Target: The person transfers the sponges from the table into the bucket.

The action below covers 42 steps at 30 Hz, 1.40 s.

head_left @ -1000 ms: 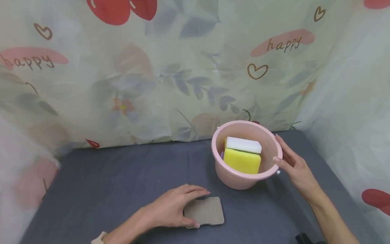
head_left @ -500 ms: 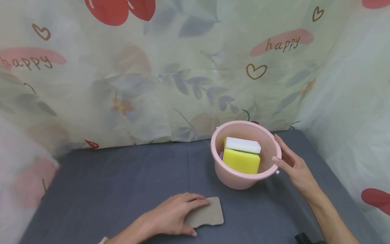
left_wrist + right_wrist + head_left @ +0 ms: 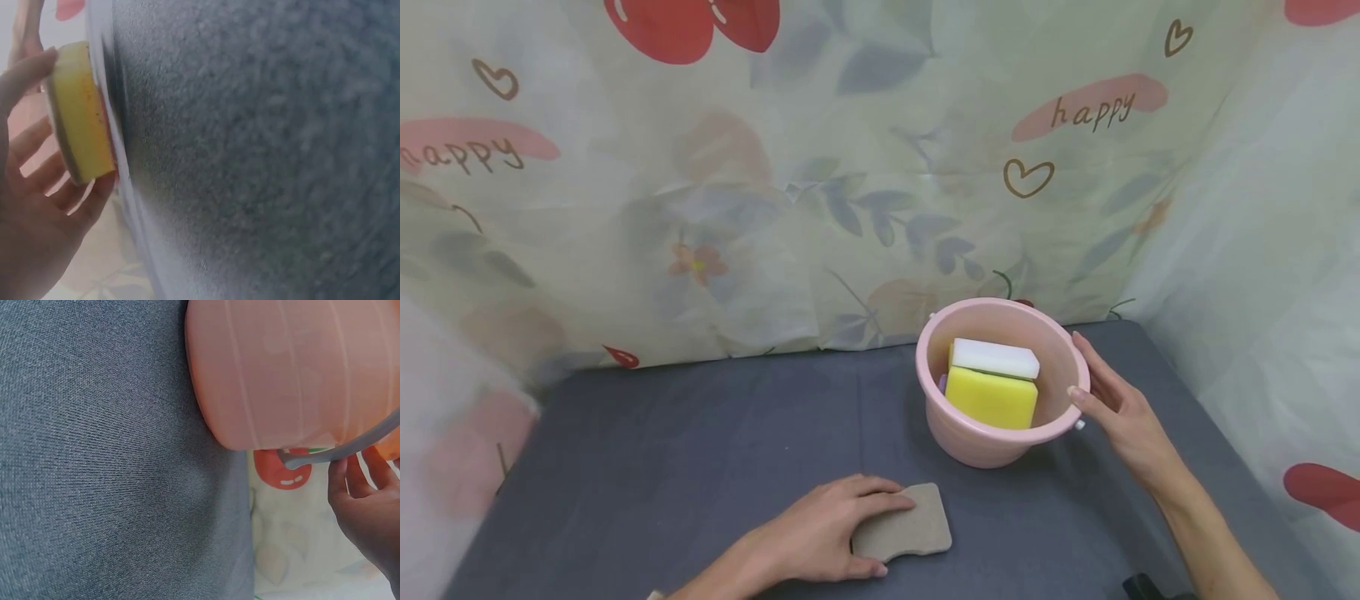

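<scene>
My left hand (image 3: 823,533) holds a sponge (image 3: 917,521) on the dark tabletop, near the front. Its grey face is up; in the left wrist view the sponge (image 3: 81,112) shows a thick yellow side between thumb and fingers. At the right, my right hand (image 3: 1131,429) grips the rim of a pink bucket (image 3: 970,437), thumb on the rim and fingers outside. Inside the bucket stand a yellow sponge (image 3: 991,398) and a white sponge (image 3: 996,358), with a bit of something purple (image 3: 942,382) beside them. The right wrist view shows the bucket's grey handle (image 3: 350,447) hanging by my fingers.
A dark cloth (image 3: 700,450) covers the table. Behind it hangs a printed curtain (image 3: 775,275), and more curtain (image 3: 1262,333) closes the right side. A small black object (image 3: 1142,587) lies at the front edge by my right forearm.
My left hand has come down onto the grey-topped sponge, its fingers now lying over the far edge and top. The right hand and the bucket stay in place; the head view shifts slightly.
</scene>
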Tool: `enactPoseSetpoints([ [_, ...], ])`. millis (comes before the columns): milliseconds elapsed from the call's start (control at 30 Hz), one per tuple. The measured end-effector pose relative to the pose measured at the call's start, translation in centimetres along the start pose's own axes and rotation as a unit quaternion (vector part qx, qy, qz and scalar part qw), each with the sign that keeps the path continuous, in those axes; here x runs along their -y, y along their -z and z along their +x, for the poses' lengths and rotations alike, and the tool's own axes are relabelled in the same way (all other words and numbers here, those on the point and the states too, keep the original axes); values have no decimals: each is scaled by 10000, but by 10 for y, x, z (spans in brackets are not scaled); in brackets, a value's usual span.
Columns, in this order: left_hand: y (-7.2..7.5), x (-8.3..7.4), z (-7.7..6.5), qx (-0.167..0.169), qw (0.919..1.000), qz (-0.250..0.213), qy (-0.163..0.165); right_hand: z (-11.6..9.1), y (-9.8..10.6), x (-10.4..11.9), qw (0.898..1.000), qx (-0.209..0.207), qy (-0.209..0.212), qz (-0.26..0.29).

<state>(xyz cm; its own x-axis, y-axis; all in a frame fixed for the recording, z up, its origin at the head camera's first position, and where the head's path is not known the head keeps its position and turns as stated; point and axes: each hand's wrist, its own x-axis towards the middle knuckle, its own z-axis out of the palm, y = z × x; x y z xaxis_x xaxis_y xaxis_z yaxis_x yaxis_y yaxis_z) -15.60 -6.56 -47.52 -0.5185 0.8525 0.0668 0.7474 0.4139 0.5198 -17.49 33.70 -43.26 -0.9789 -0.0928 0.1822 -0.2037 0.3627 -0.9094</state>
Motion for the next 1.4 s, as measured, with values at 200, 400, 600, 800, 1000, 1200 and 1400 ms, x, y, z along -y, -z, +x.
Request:
enactPoseSetpoints([
  [200, 7, 0, 0, -286, 9991, -250, -168, 0, 0, -1, 10000, -11, -39, -22],
  [400, 17, -1, 1, -506, 9976, -387, -276, 0, -1, -2, 10000, -21, -27, 2],
  [600, 30, -3, 4, -845, 9935, -421, -639, 0, -1, -1, 10000, -42, -58, -51],
  [800, 48, -8, 9, -1051, 9900, -486, -809, 0, -1, 0, 9999, -55, -108, -92],
  [1000, 68, -13, 14, -1297, 9862, -317, -977, 1, -1, 1, 9998, -93, -89, -176],
  [1200, 83, -16, 21, -1416, 9841, -22, -1074, 1, 0, 1, 9998, -91, -63, -188],
  [1400, 96, -20, 26, -1222, 9870, -118, -1038, 1, 0, 1, 9998, -74, -67, -154],
])
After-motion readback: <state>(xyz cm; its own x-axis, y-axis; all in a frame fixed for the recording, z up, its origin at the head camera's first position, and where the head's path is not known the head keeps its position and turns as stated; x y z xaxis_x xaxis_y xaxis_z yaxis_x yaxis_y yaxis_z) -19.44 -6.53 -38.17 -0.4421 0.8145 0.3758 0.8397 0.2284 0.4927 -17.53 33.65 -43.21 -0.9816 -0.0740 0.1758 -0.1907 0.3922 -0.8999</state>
